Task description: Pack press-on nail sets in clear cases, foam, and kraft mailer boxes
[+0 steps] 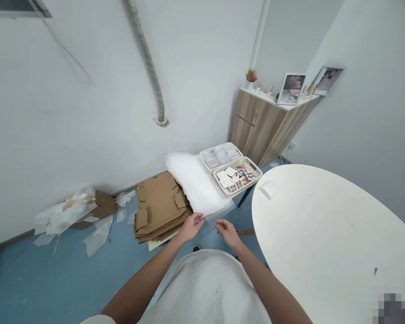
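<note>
Both hands hang apart in front of the torso. The left hand (193,226) has its fingers loosely curled, thumb parted; the right hand (228,232) is slackly bent, and nothing shows in either grasp. Just ahead, the white sheets (198,182) lie across the middle of the low bench (154,245), their long axis running from its near edge towards the wall and leaning left. The left hand is nearer; whether its fingertips touch them cannot be told. The cardboard stack (162,204) sits at the bench's left end, the card basket (224,191) and the packet basket (202,158) at its right end. Most of the bench is covered, the sheets' left side meets cardboard indistinctly, and the packets blur together.
</note>
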A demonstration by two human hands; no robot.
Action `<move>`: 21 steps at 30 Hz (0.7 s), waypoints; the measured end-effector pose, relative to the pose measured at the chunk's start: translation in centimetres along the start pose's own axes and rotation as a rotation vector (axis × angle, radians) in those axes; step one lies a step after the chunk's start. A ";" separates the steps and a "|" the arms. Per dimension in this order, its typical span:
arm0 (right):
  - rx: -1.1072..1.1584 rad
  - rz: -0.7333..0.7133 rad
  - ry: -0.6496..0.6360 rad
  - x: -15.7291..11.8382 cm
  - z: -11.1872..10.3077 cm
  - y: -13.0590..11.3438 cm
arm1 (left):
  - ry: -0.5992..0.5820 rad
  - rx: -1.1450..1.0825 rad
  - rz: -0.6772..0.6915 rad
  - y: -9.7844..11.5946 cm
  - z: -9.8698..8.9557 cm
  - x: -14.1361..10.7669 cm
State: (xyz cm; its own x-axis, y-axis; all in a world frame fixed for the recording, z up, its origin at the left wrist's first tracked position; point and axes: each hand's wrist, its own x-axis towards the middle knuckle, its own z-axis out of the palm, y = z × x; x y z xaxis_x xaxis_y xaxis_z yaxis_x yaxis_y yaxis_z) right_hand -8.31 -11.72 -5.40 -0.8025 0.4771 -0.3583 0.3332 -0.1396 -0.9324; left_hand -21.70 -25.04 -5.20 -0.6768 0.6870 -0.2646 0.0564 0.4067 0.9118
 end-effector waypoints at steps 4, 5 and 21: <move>-0.052 -0.018 -0.018 1.6 3.7 -0.7 | 0.033 -0.007 0.040 -1.0 -3.6 -0.2; -0.061 -0.018 -0.019 1.9 4.5 -0.8 | 0.052 -0.003 0.051 -1.3 -4.3 -0.2; -0.755 -0.336 -0.236 6.9 10.6 -4.7 | 0.299 0.079 -0.030 -3.8 -7.2 0.9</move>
State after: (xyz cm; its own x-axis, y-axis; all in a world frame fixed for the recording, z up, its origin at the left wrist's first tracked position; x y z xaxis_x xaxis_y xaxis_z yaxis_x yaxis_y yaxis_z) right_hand -20.67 -16.96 -3.95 -0.9716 0.1852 -0.1474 0.2325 0.6314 -0.7398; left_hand -27.81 -30.29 -6.62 -0.8642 0.4712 -0.1764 0.0821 0.4780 0.8745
